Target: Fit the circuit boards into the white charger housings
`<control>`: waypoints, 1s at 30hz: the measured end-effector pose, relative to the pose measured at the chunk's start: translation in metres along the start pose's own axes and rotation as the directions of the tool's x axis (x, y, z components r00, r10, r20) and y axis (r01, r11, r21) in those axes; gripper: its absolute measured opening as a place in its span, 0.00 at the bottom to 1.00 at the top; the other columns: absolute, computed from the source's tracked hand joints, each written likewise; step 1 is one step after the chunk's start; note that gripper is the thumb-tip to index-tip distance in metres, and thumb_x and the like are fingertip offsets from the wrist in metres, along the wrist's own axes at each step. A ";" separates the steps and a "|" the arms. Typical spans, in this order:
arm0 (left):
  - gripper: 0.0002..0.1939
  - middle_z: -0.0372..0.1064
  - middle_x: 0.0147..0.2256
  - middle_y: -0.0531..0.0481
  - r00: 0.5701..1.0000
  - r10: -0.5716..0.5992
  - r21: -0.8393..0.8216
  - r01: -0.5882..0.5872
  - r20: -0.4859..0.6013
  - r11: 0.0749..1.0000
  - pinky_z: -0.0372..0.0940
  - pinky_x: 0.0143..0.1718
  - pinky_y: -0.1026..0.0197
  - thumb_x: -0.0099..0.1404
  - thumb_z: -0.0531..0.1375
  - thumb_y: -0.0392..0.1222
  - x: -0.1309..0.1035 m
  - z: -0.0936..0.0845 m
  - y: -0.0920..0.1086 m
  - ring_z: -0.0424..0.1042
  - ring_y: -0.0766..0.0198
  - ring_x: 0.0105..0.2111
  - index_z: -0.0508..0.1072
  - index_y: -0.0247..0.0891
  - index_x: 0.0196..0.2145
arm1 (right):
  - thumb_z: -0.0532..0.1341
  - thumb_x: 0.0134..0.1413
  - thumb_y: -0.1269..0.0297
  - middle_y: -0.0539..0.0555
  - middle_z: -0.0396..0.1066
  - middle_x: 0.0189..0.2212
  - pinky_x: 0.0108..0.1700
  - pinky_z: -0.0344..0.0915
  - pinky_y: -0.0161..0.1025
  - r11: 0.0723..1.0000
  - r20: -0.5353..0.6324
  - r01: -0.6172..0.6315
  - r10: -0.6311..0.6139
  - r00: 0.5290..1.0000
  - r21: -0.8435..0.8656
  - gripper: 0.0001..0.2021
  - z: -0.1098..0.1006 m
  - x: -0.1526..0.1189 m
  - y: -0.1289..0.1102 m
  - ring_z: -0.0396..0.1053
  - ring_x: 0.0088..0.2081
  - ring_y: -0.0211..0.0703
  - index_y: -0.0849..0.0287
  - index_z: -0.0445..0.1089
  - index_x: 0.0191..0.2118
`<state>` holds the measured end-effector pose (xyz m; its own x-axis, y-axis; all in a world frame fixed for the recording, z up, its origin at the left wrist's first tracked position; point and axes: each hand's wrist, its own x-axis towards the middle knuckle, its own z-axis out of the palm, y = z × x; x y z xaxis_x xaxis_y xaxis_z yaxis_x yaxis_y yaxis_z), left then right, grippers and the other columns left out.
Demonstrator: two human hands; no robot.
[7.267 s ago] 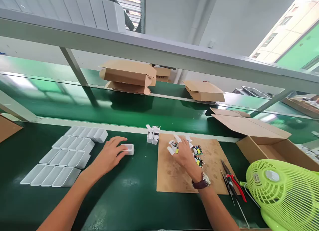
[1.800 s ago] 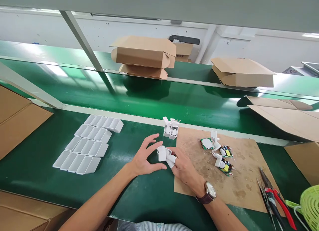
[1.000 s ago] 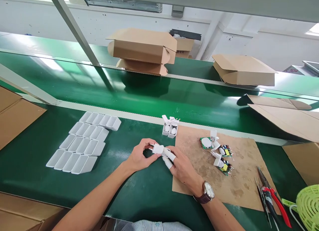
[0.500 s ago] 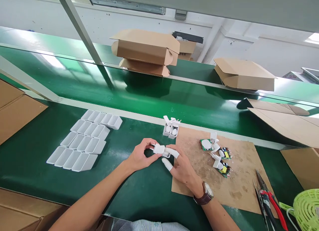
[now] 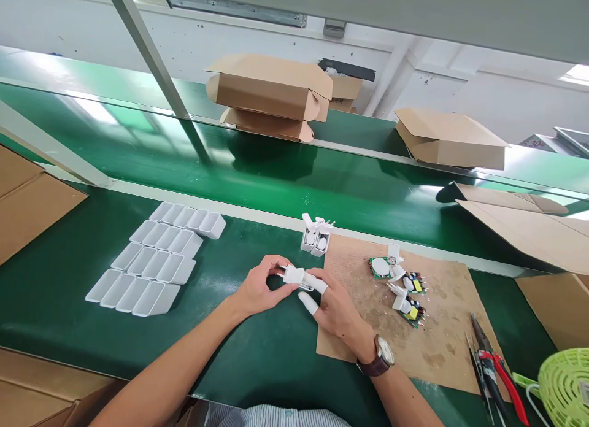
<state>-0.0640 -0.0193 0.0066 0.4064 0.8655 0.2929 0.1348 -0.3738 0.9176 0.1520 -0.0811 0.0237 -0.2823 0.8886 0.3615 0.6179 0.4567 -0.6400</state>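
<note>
Above the green bench, my left hand (image 5: 263, 287) pinches a white plug-in power adapter (image 5: 294, 275) between thumb and fingers. My right hand (image 5: 337, 303), with white finger cots on thumb and index finger, presses its fingers against the adapter's right end; that thumb stays apart, below. Two white cases with parts inside (image 5: 315, 238) stand just beyond the hands. On the brown board lie green circuit boards with white plug pieces (image 5: 381, 267). To the left, several rows of open white cases (image 5: 142, 289) rest on the bench.
Pliers with red and black handles (image 5: 501, 372) and tweezers (image 5: 479, 369) lie on the brown board's (image 5: 359, 341) right edge. A lime-green fan (image 5: 565, 387) sits at the lower right. Cardboard boxes (image 5: 271, 92) stand on the back ledge, and another box (image 5: 41, 200) is at left.
My right index finger has shifted slightly along the adapter's right end. My left hand keeps its hold, and the other things lie as before.
</note>
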 end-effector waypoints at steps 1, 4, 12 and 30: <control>0.20 0.78 0.44 0.47 1.000 0.000 -0.002 0.000 0.000 1.000 0.79 0.44 0.54 0.64 0.69 0.45 0.000 0.000 0.000 0.82 0.59 0.41 0.65 0.43 0.48 | 0.59 0.68 0.66 0.60 0.74 0.53 0.51 0.79 0.52 1.000 0.011 0.008 -0.007 1.000 -0.018 0.20 0.000 0.000 0.001 0.76 0.52 0.53 0.50 0.63 0.62; 0.20 0.78 0.44 0.48 1.000 -0.001 0.003 0.001 -0.001 1.000 0.79 0.44 0.54 0.64 0.69 0.44 -0.001 0.000 -0.001 0.82 0.59 0.41 0.65 0.44 0.48 | 0.60 0.69 0.63 0.60 0.74 0.54 0.51 0.79 0.52 0.999 -0.036 0.021 -0.022 0.999 -0.034 0.22 -0.001 -0.002 0.006 0.77 0.52 0.52 0.50 0.61 0.65; 0.20 0.78 0.44 0.47 1.000 0.018 -0.004 -0.018 0.006 1.000 0.79 0.43 0.55 0.64 0.69 0.42 0.000 0.000 -0.001 0.82 0.59 0.41 0.64 0.43 0.48 | 0.60 0.68 0.67 0.59 0.78 0.52 0.48 0.81 0.49 0.999 -0.014 -0.037 0.037 0.999 -0.006 0.18 0.005 -0.008 0.013 0.81 0.45 0.51 0.51 0.67 0.61; 0.43 0.73 0.50 0.41 0.955 0.291 0.186 -0.297 0.059 0.936 0.77 0.45 0.49 0.60 0.73 0.51 -0.004 0.003 0.008 0.78 0.54 0.44 0.57 0.43 0.65 | 0.63 0.63 0.44 0.57 0.80 0.45 0.46 0.79 0.50 0.543 0.173 -0.414 0.439 0.882 0.731 0.22 0.015 0.001 0.004 0.79 0.44 0.52 0.52 0.75 0.55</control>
<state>-0.0616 -0.0267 0.0116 0.4807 0.6977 0.5312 0.1737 -0.6695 0.7222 0.1431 -0.0773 0.0116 -0.1046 0.9914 -0.0792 -0.0838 -0.0882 -0.9926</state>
